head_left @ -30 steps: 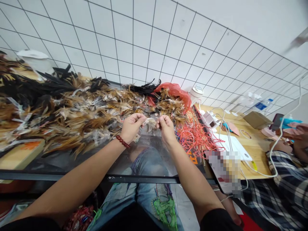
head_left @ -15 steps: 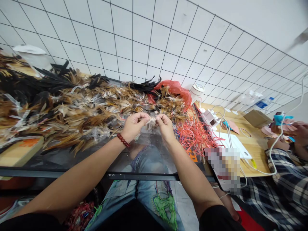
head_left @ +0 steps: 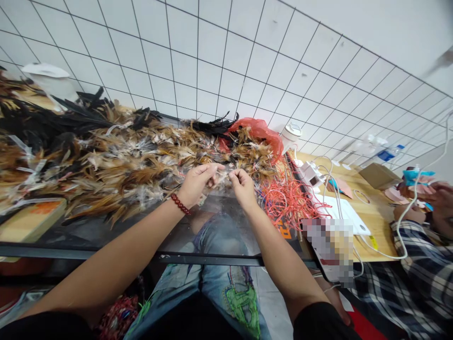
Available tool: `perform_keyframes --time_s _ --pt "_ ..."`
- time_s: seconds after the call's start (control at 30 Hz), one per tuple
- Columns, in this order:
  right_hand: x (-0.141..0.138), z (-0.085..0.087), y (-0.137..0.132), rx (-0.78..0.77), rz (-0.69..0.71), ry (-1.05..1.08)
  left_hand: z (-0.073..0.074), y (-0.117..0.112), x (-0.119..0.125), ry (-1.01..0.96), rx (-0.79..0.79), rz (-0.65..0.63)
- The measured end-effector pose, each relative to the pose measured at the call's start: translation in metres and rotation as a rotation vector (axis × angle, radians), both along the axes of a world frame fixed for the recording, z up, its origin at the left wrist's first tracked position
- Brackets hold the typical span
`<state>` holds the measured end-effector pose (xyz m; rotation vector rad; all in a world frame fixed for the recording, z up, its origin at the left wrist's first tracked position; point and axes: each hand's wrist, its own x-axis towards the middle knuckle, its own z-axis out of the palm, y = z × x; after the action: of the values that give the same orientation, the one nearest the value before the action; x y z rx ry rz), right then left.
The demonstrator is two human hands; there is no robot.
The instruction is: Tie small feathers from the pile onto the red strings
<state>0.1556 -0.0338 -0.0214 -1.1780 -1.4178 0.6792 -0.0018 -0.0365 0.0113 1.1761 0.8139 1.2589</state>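
Observation:
My right hand point(head_left: 243, 185) is closed in a pinch just above the table's near side. Too small to name is what its fingertips hold. Facing it, my left hand point(head_left: 201, 183) has one finger stretched toward the right hand and the others curled in; whatever it grips is hidden. Pale, wispy fluff point(head_left: 222, 180) shows in the small gap between the hands. A red bead bracelet point(head_left: 180, 204) circles my left wrist. Behind both hands spreads a thick heap of brown and cream feathers point(head_left: 141, 158), with long black feathers point(head_left: 67, 118) at its back left.
Tangled red cords point(head_left: 288, 198) lie right of my hands. A red plastic bag point(head_left: 260, 132) rests behind them. Farther right are a white power adapter point(head_left: 311, 173), cables, a cardboard box point(head_left: 379, 175) and a co-worker's plaid sleeve point(head_left: 421, 250). A yellowish block point(head_left: 33, 224) sits at left.
My left hand's pinch has loosened, with one finger now stretched out and the hand slightly farther from the right one. The right hand keeps its pinch in nearly the same place.

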Motion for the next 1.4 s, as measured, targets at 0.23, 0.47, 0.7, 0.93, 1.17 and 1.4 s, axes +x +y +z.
perform_keyframes --time_s 0.23,0.47,0.7,0.93,1.17,1.4 --pt "-0.004 0.004 -0.007 0.059 0.073 -0.051 -0.004 0.004 -0.001 -0.229 -0.204 -0.164" --pt "-0.005 0.007 -0.009 0.148 0.015 -0.175 -0.007 0.007 0.0 -0.159 -0.205 -0.084" --pt "-0.005 0.015 -0.014 0.276 0.014 -0.251 -0.013 0.007 0.003 0.011 0.006 -0.007" --pt "-0.006 0.021 -0.019 0.338 0.092 -0.248 -0.024 0.011 0.002 0.294 0.333 0.123" --pt "0.0 0.018 -0.014 0.331 0.181 -0.269 -0.018 0.007 0.001 0.314 0.487 0.091" --pt "0.001 0.014 -0.011 0.264 0.185 -0.248 -0.019 0.005 0.002 0.332 0.488 0.116"
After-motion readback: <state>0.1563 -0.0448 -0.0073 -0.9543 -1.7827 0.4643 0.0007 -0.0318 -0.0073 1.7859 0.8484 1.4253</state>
